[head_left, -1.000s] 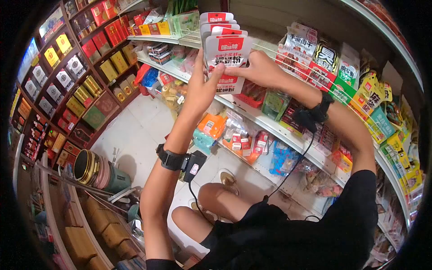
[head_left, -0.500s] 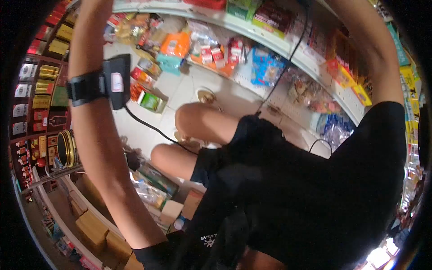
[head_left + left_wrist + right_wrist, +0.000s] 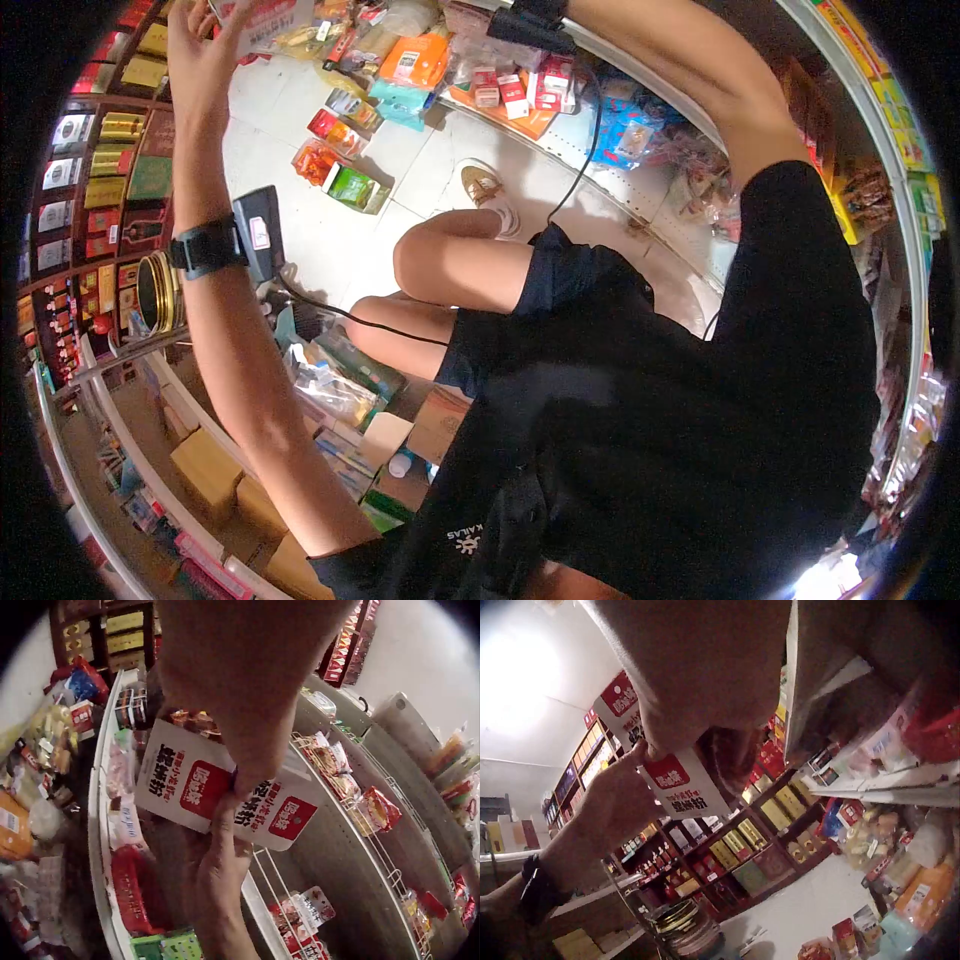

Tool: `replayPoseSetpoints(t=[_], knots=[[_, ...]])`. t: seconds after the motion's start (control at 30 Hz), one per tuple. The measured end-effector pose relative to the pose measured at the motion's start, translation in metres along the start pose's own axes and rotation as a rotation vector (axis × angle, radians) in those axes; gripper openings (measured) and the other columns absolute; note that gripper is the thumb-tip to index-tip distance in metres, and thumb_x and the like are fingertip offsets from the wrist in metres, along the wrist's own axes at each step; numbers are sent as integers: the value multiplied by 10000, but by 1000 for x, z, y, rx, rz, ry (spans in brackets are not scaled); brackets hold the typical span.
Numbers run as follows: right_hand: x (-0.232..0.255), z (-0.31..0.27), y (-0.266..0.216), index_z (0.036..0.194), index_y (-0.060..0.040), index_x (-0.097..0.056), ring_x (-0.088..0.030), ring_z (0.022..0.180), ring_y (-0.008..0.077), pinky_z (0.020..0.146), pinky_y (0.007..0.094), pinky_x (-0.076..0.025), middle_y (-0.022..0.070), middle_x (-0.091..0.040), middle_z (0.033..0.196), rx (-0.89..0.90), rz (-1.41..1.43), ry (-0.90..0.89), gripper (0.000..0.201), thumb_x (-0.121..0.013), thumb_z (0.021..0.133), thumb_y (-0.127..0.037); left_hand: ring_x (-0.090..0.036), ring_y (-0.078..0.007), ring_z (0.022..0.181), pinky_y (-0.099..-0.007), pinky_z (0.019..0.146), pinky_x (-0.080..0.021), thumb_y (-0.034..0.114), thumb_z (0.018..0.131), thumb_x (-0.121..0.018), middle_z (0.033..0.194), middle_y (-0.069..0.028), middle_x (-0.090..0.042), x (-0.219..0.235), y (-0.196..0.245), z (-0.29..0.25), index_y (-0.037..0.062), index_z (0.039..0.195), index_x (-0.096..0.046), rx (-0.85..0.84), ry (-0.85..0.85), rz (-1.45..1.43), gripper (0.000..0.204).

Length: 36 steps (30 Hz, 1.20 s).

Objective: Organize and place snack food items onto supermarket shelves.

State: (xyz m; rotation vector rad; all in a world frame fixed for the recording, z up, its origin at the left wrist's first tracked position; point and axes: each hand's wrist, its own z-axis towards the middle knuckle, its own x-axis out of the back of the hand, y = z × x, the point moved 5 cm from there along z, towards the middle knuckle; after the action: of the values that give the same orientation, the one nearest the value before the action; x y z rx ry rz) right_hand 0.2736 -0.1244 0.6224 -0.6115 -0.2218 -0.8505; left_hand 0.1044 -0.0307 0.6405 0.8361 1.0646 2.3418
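White cardboard-topped snack packets with red labels and black Chinese lettering are gripped between both hands. The left wrist view shows them spread into two overlapping parts, with the right hand below and its thumb across their faces. My left hand is at the top left of the head view, fingers around the edge of a packet. Only the right forearm shows in the head view; that hand is beyond the upper edge. In the right wrist view the left thumb presses a packet, and the right hand's fingers are largely hidden.
Wire-fronted shelves with snack bags run alongside. Several packets, including a green one, lie on the tiled floor near an orange bag. Cartons stand beside the knees. Black cables trail from the wrist cameras.
The head view has tipped down toward the body. Both arms have swung, taking the packets from the shelf front toward the upper left. The stacked packets are now spread apart.
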Motion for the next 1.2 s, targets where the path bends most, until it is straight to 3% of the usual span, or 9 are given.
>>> replayPoseSetpoints(t=[0.17,0.23,0.27,0.4,0.53,0.63,0.73,0.8,1.2], knots=[[-27,-24,5,1206,-110,-741,-696,1044,265,936,423,-530,170,-736,1179,-101,72,-142,514,-757,887,-514,-517,-281,1366,-391,1021,-520,168,900,-817,1560,-189,-434,12,-49,-20,92,1576,-281,50,31,38,866],[-32,-38,1,1187,-111,-740,-695,1047,265,918,412,-531,174,-733,1169,-531,155,-448,503,-749,897,-522,-470,-295,1412,-403,1107,-451,151,897,-816,1569,-216,-416,13,-59,-24,71,1573,-275,-88,58,284,869],[-40,-39,4,1207,-97,-723,-692,1048,247,903,407,-532,150,-740,1162,-262,235,-267,519,-733,917,-527,-431,-303,1442,-420,1163,-392,141,904,-806,1563,-234,-419,4,-55,-33,44,1566,-273,17,72,257,855],[-54,-62,25,1264,-77,-694,-684,1060,209,918,399,-537,87,-750,1177,-107,477,-104,466,-756,933,-398,-434,-326,1441,-444,1189,-363,182,887,-831,1551,-259,-419,-18,-71,-44,42,1565,-268,-58,39,95,892],[-21,-58,9,1233,-54,-712,-696,1013,174,861,353,-547,122,-758,1130,-232,320,-236,382,-774,919,-264,-427,-327,1447,-450,1201,-339,237,888,-840,1551,-272,-411,-24,-66,-47,50,1591,-223,0,60,260,954],[4,-28,16,1344,83,-551,-771,879,281,838,390,-634,193,-765,1021,-433,-116,-456,881,-810,809,-567,-538,-285,1307,-395,1078,-461,317,932,-788,1448,-226,-528,-37,-28,-46,46,1603,-245,-43,164,96,905],[34,9,-4,1178,31,-696,-761,881,368,840,484,-600,207,-766,970,-227,-267,-288,950,-778,693,-782,-461,-330,1401,-442,1126,-437,230,941,-769,1498,-213,-487,-28,5,-27,78,1608,-263,-178,205,124,851],[66,24,-46,1269,-76,-685,-731,1042,255,933,394,-550,151,-757,1151,-192,-302,-171,626,-829,834,-503,-500,-293,1370,-397,1109,-438,214,974,-727,1492,-182,-508,-36,52,-16,53,1604,-292,-69,242,-66,782],[200,102,-108,1207,43,-669,-743,1008,320,902,402,-570,226,-752,1088,-302,-434,-198,727,-824,804,-543,-597,-259,1224,-385,1055,-456,356,974,-710,1370,-176,-595,-65,158,80,14,1547,-362,-131,48,-331,752]])
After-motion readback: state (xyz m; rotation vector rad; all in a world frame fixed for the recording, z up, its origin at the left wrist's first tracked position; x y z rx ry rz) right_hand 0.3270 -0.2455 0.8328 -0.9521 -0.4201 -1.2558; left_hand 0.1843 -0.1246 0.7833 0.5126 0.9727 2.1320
